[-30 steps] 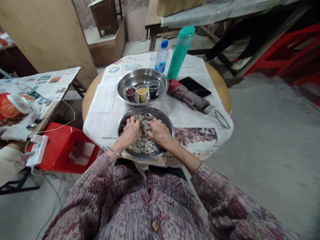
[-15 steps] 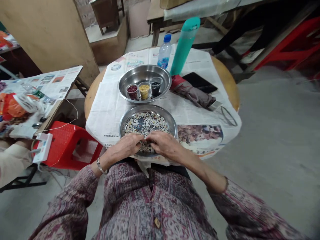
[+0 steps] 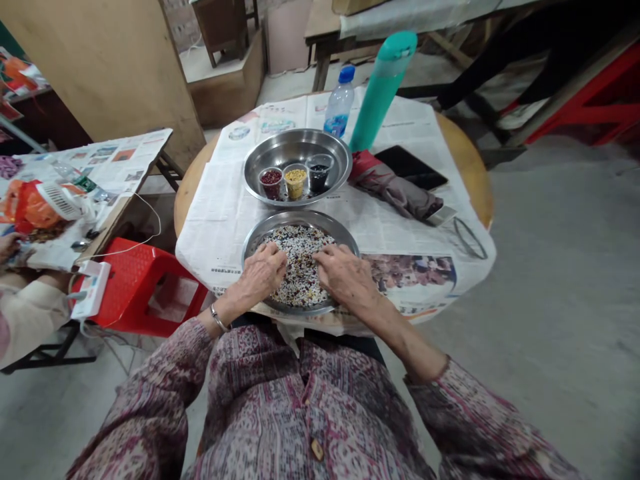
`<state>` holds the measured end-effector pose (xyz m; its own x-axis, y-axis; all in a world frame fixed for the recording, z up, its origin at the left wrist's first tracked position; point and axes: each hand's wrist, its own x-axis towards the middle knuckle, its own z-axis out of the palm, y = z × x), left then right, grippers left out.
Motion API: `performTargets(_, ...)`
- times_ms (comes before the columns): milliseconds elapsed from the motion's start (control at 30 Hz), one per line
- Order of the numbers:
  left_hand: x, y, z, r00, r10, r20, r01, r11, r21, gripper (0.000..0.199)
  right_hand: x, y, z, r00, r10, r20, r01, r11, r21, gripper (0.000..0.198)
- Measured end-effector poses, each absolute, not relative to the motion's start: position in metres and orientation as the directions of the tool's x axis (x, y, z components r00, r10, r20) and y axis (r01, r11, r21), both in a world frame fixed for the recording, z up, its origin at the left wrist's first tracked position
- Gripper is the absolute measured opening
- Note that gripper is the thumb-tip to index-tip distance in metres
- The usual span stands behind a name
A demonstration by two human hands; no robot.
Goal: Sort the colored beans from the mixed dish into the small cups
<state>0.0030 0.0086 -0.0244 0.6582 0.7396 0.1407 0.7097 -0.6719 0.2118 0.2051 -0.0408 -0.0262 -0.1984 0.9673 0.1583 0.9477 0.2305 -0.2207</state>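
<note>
A steel basin close to my body holds mixed grains, mostly white with black, red and yellow ones among them. My left hand is curled at the left side of these grains. Opposite it, my right hand bends its fingers down onto the grains at the right. Both hands look closed, and whatever their fingertips pinch is hidden. Beyond lies a second steel basin with three clear cups: one of red beans, one of yellow grains, one of black beans.
Newspaper covers the round table. On it stand a water bottle and a tall green bottle, near a folded umbrella and a dark tablet-like object. At left are a red stool, a power strip and another person's hand.
My hands have moved apart from the near middle of the basin to its two sides. The grains now cover the dark bare patch in the middle.
</note>
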Motion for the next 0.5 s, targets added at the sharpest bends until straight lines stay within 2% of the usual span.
performTargets(33,0.004,0.014,-0.024,0.636,0.754,0.165,0.724,-0.657,0.210,0.011,0.206,-0.039,-0.026,-0.154,0.974,0.164,0.956,0.189,-0.225,0.026)
performTargets(67,0.007,0.019,-0.024,0.612,0.772,0.172,0.743,-0.635,0.211,0.025,0.207,-0.036,-0.027,-0.116,0.980,0.162,0.962,0.152,-0.227,0.027)
performTargets(133,0.014,0.029,-0.027,0.582,0.802,0.135,0.770,-0.597,0.224,0.054,0.206,-0.029,-0.031,-0.074,0.987,0.146,0.967,0.107,-0.230,0.028)
performTargets(167,0.020,0.033,-0.028,0.585,0.804,0.103,0.770,-0.591,0.240,0.060,0.204,-0.025,-0.034,-0.075,0.988,0.136,0.965,0.106,-0.238,0.029)
performTargets(200,0.025,0.037,-0.030,0.601,0.796,0.071,0.760,-0.596,0.259,0.058,0.201,-0.020,-0.038,-0.085,0.988,0.127,0.961,0.116,-0.253,0.030)
performTargets(333,0.046,0.045,-0.029,0.635,0.772,-0.024,0.737,-0.597,0.317,0.027,0.191,-0.004,-0.045,-0.086,0.992,0.097,0.926,0.115,-0.360,0.032)
performTargets(433,0.046,0.044,-0.022,0.576,0.813,-0.080,0.774,-0.512,0.371,0.026,0.188,0.000,-0.040,-0.066,0.997,0.041,0.886,0.077,-0.457,0.024)
performTargets(500,0.038,0.038,-0.016,0.553,0.826,-0.106,0.783,-0.472,0.405,0.027,0.186,-0.005,-0.036,-0.114,0.993,0.022,0.841,0.108,-0.530,0.020)
